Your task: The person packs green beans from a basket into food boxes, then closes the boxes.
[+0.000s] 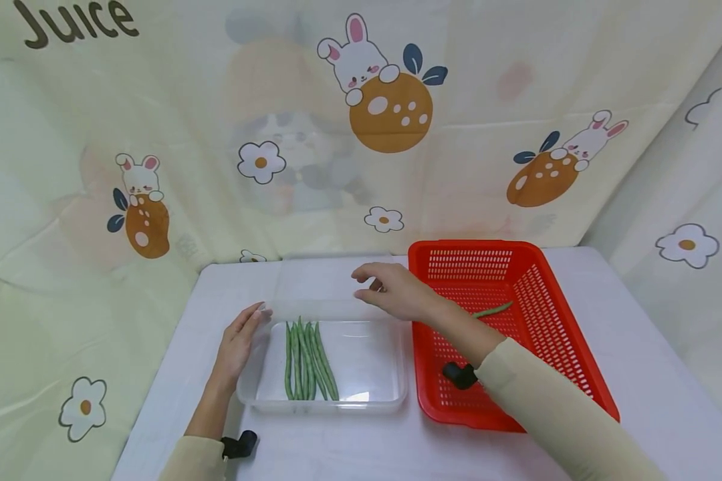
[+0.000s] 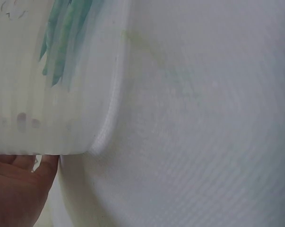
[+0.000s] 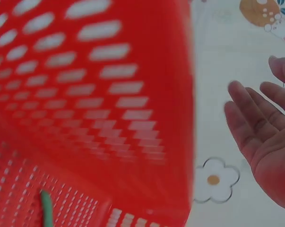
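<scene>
A clear plastic container (image 1: 373,406) stands on the table, with several green beans (image 1: 307,361) lying side by side in its left half. My left hand (image 1: 237,341) touches the container's far left corner; in the left wrist view its fingertips meet the container's edge and are partly hidden behind it. Over the container's far right corner, my right hand (image 1: 397,290) hangs in the air with loosely bent fingers and holds nothing. One green bean (image 1: 495,310) lies in the red perforated basket (image 1: 568,334), partly covered by my right forearm. The right wrist view shows that hand (image 3: 270,137) beyond the basket wall.
The red basket stands right of the container, close to its side. Behind the container is a faint transparent flat piece (image 1: 325,279), hard to make out. A white cloth covers the table (image 1: 313,447). Printed curtains (image 1: 475,167) hang along the back and sides.
</scene>
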The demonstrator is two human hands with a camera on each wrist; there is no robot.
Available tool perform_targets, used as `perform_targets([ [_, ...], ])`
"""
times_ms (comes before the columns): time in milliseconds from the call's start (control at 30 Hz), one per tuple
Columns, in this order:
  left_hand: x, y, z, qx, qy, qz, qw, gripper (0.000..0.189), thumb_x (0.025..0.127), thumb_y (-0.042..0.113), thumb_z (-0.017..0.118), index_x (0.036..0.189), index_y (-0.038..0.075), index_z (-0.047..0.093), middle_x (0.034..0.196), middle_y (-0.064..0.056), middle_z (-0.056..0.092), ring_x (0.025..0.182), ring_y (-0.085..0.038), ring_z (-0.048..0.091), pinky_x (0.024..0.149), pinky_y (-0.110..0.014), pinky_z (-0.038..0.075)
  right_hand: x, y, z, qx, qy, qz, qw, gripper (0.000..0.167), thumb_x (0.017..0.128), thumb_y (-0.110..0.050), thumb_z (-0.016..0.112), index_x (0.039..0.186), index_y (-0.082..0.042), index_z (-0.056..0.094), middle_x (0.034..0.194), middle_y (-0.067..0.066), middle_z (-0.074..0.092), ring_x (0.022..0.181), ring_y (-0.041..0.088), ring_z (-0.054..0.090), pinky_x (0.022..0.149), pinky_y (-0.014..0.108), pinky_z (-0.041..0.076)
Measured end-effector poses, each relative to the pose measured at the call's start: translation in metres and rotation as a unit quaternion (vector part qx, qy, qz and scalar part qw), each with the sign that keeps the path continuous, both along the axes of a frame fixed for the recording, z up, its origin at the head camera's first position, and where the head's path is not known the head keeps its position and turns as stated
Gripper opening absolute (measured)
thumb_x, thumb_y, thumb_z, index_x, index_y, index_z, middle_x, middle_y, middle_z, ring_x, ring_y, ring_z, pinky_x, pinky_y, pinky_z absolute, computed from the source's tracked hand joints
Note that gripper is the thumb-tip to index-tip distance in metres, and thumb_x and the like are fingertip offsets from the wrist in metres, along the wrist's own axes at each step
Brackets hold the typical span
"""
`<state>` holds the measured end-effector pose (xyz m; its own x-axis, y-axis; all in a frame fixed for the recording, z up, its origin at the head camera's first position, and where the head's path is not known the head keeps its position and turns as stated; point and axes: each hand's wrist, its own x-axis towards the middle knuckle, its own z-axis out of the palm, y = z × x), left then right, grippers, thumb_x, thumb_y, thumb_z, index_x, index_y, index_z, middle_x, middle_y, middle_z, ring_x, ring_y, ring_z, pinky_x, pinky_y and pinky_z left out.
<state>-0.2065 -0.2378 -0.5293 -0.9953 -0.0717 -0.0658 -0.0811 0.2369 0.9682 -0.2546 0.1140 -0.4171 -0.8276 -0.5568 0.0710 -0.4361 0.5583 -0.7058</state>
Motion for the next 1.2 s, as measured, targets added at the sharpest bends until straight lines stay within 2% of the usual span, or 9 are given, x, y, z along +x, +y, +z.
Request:
perform_targets([
  [100,0.001,0.000,-0.001,-0.002,-0.001,-0.002,1.0000,0.055,0.111,0.046,0.045,0.154,0.012,0.048,0.151,-0.016,0.058,0.147,-0.030,0.048,0.124,-0.052,0.031,-0.003,0.013,-0.005,-0.012,0.013,-0.031,0.9994,0.035,0.101,-0.023,0.069,0.134,-0.012,0.067,0.129,0.006,0.070,0.106,0.022,0.070,0.091,0.039,0.060],
  [200,0.000,0.000,-0.001,-0.006,0.000,0.000,1.0000,0.056,0.110,0.048,0.045,0.153,0.013,0.049,0.151,-0.015,0.059,0.146,-0.029,0.049,0.124,-0.052,0.032,-0.007,0.026,-0.011,-0.024,0.044,-0.060,0.9970,0.032,0.101,-0.021,0.069,0.131,-0.010,0.068,0.128,0.007,0.070,0.110,0.026,0.067,0.092,0.043,0.059],
  [300,-0.001,0.000,-0.002,-0.005,0.002,0.000,1.0000,0.057,0.110,0.049,0.046,0.153,0.012,0.049,0.150,-0.015,0.059,0.145,-0.029,0.050,0.123,-0.051,0.033,-0.009,0.040,-0.016,-0.017,0.063,-0.086,0.9941,0.031,0.100,-0.019,0.069,0.130,-0.009,0.066,0.130,0.009,0.066,0.115,0.031,0.062,0.095,0.048,0.057],
  [367,-0.001,0.000,-0.002,-0.005,0.002,0.000,1.0000,0.056,0.110,0.049,0.046,0.153,0.012,0.049,0.150,-0.014,0.059,0.145,-0.029,0.050,0.123,-0.049,0.033,-0.011,0.048,-0.020,-0.006,0.063,-0.096,0.9934,0.033,0.101,-0.020,0.069,0.131,-0.007,0.065,0.133,0.012,0.064,0.119,0.033,0.060,0.098,0.051,0.055],
  [533,0.000,-0.001,-0.002,0.001,0.001,-0.001,1.0000,0.055,0.110,0.047,0.045,0.153,0.013,0.049,0.151,-0.014,0.059,0.145,-0.029,0.050,0.123,-0.049,0.035,-0.013,0.065,-0.028,0.019,0.029,-0.118,0.9924,0.041,0.103,-0.028,0.066,0.137,-0.006,0.060,0.138,0.014,0.061,0.126,0.034,0.057,0.106,0.053,0.052],
  [733,-0.001,-0.001,-0.003,0.000,0.002,-0.002,1.0000,0.057,0.111,0.048,0.045,0.155,0.011,0.047,0.152,-0.015,0.058,0.146,-0.030,0.050,0.124,-0.051,0.033,-0.014,0.081,-0.036,0.021,0.016,-0.135,0.9905,0.039,0.104,-0.026,0.064,0.139,-0.008,0.059,0.135,0.012,0.062,0.121,0.032,0.059,0.102,0.053,0.055],
  [900,-0.001,0.000,-0.003,0.002,-0.004,0.000,1.0000,0.057,0.110,0.048,0.045,0.154,0.011,0.048,0.151,-0.014,0.058,0.146,-0.029,0.049,0.124,-0.051,0.033,-0.016,0.089,-0.044,0.031,0.010,-0.143,0.9891,0.042,0.104,-0.025,0.064,0.142,-0.008,0.056,0.139,0.013,0.061,0.122,0.032,0.059,0.102,0.053,0.056],
  [1067,0.001,0.000,-0.001,0.003,-0.004,-0.005,1.0000,0.057,0.110,0.049,0.045,0.154,0.012,0.048,0.152,-0.014,0.058,0.147,-0.029,0.048,0.125,-0.052,0.032,-0.014,0.095,-0.052,0.044,0.007,-0.138,0.9895,0.043,0.105,-0.024,0.063,0.142,-0.005,0.057,0.137,0.017,0.063,0.120,0.034,0.061,0.103,0.053,0.054],
  [1200,0.002,0.000,-0.001,0.002,-0.004,-0.008,1.0000,0.058,0.110,0.049,0.045,0.155,0.013,0.047,0.152,-0.014,0.057,0.148,-0.030,0.048,0.126,-0.053,0.030,-0.013,0.100,-0.060,0.083,0.009,-0.122,0.9890,0.043,0.104,-0.024,0.065,0.140,-0.003,0.058,0.135,0.018,0.065,0.121,0.036,0.062,0.104,0.055,0.054],
])
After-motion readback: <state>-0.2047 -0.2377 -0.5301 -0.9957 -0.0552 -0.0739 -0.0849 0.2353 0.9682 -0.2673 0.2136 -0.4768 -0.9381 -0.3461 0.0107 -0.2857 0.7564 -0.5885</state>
